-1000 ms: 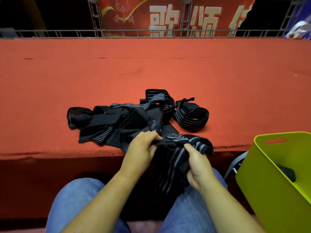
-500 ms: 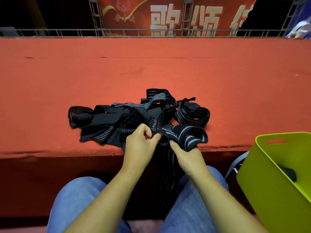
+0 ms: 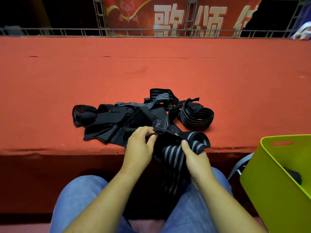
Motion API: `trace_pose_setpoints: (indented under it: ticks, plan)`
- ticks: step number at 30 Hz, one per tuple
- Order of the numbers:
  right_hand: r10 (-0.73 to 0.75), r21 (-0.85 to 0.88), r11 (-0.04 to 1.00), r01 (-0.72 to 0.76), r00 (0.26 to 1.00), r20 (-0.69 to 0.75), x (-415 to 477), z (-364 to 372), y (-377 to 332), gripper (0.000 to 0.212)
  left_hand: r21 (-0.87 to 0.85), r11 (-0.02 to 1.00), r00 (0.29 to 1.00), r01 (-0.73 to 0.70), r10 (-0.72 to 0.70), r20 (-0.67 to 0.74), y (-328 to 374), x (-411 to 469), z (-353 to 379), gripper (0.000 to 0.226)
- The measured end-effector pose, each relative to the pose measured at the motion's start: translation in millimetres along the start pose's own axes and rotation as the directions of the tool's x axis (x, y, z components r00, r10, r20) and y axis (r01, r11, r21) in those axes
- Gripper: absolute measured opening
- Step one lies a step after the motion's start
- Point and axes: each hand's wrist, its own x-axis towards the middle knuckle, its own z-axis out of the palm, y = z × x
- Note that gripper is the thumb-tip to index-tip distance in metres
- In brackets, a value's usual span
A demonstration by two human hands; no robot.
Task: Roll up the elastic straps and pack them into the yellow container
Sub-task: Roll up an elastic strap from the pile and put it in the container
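A black elastic strap with grey stripes (image 3: 173,155) hangs over the front edge of the red platform, down between my knees. My left hand (image 3: 139,145) pinches its upper end. My right hand (image 3: 195,157) grips a folded loop of the same strap, thumb on top. Behind my hands lies a tangled pile of black striped straps (image 3: 131,118), with one loosely coiled strap (image 3: 196,116) at its right. The yellow container (image 3: 277,179) stands at the lower right, with a dark rolled strap (image 3: 294,176) inside it.
The red carpeted platform (image 3: 151,69) stretches wide behind the pile. A metal truss railing (image 3: 151,31) and a red banner (image 3: 176,14) run along its far edge. A grey chair part (image 3: 239,165) shows left of the container. My jeans-clad knees (image 3: 80,195) are below.
My right hand has dropped a little and taken a fresh grip on the strap's folded loop. My left hand keeps pinching the strap's end at the platform edge.
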Motion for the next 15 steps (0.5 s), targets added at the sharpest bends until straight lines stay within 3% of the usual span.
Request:
trace_pose_setpoints:
  ticks: [4,7,9,12,15]
  plan:
    - [0.107,0.103,0.989,-0.106,0.994,0.005,6.0,2.9,5.7,0.026,0.02,1.0,1.0,0.023,-0.022,-0.021,-4.8,3.4,-4.1,0.012]
    - [0.183,0.167,0.969,-0.181,0.983,0.003,10.0,5.2,6.1,0.056,0.002,0.998,0.997,0.063,-0.063,-0.042,-5.8,4.4,-4.6,0.015]
    - [0.217,0.197,0.958,-0.208,0.976,-0.023,15.9,1.7,6.5,0.065,-0.001,0.993,0.991,0.115,-0.115,-0.067,-11.0,6.5,-4.8,0.016]
    - [0.283,0.259,0.931,-0.257,0.957,-0.07,28.0,-8.6,10.5,0.101,0.002,0.978,0.966,0.207,-0.204,-0.158,-20.2,12.9,-9.2,0.013]
    - [0.303,0.268,0.924,-0.272,0.949,-0.081,29.0,-21.0,1.3,0.067,-0.013,0.947,0.918,0.321,-0.315,-0.242,-31.7,22.7,-25.4,0.009]
